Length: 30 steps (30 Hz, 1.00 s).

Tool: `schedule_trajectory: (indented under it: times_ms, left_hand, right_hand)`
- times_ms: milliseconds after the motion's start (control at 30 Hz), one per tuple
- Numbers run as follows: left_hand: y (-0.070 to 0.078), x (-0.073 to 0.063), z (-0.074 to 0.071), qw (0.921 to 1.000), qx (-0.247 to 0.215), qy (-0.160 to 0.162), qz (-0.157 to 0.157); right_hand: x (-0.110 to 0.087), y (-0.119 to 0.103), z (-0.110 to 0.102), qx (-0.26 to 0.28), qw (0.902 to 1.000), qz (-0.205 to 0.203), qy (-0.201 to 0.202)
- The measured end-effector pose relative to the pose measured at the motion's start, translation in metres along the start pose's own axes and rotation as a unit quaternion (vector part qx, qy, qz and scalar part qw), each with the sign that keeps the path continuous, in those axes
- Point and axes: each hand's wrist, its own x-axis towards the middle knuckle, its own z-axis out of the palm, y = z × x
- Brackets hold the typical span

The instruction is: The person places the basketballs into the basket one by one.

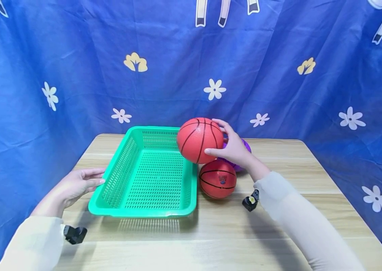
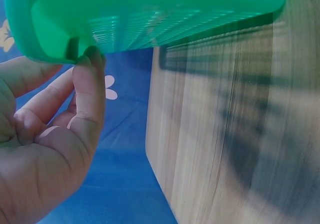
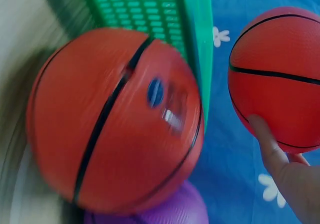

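A toy basketball, orange-red with black lines, is held up by my right hand over the right rim of a green plastic basket. The thumb is on the near side of the ball and the fingers are on its far side, as the right wrist view shows too. My left hand pinches the basket's left rim between thumb and fingers. Inside the basket its slotted floor is bare. A second red basketball rests on the table just right of the basket. Behind it a purple ball is partly hidden by my right hand.
The wooden table carries the basket and balls. A blue curtain with white flowers hangs along its back and sides. Small black cameras are strapped at both wrists, below the white sleeves.
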Motion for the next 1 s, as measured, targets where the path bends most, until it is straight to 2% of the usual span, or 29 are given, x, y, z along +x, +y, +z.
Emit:
schedule_trajectory:
  times_ms: [300, 433, 567, 733, 1000]
  left_hand:
    - [0.000, 0.001, 0.000, 1.0000, -0.001, 0.002, 0.001]
    - [0.000, 0.000, 0.000, 1.0000, 0.001, 0.002, -0.001]
    - [0.000, -0.001, 0.000, 0.9999, 0.010, 0.001, -0.003]
    - [0.000, -0.002, 0.001, 0.9999, 0.015, 0.002, -0.001]
    - [0.000, -0.002, 0.001, 0.9999, 0.009, 0.011, 0.004]
  right_hand:
    - [0.029, -0.014, 0.038, -0.002, 0.9999, 0.015, -0.005]
    - [0.041, -0.016, 0.054, 0.026, 0.9993, 0.026, -0.006]
    - [0.052, -0.016, 0.070, 0.047, 0.9980, 0.042, -0.008]
    - [0.064, -0.016, 0.088, 0.037, 0.9981, 0.049, -0.009]
    - [0.083, -0.014, 0.111, 0.053, 0.9969, 0.059, -0.006]
